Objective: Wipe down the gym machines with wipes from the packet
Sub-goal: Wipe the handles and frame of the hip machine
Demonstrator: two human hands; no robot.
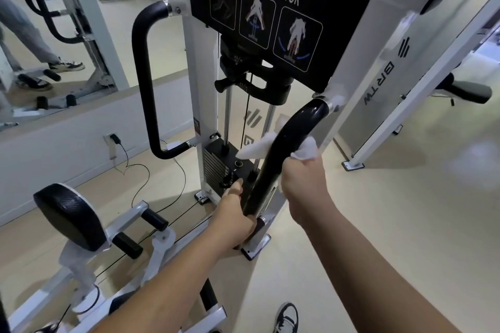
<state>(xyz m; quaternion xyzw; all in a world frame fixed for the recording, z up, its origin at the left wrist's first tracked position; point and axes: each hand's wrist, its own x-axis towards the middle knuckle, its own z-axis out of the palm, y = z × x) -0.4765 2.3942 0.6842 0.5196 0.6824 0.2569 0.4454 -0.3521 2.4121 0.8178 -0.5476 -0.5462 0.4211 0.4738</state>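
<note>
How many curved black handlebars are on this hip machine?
2. The left handlebar stands untouched; the right handlebar is gripped low by the left hand while the right hand holds a wipe around it.

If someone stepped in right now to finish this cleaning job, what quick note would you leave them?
Left hand: grips the lower end of the black handle on the hip abductor/adductor machine.
Right hand: holds a white wipe wrapped round that handle, about midway up.
Packet: not in view.
Done: this picture does not show which parts are already wiped.
Left: probably the rest of this handle, the other black handle, the round pad, then the other machines.
</note>
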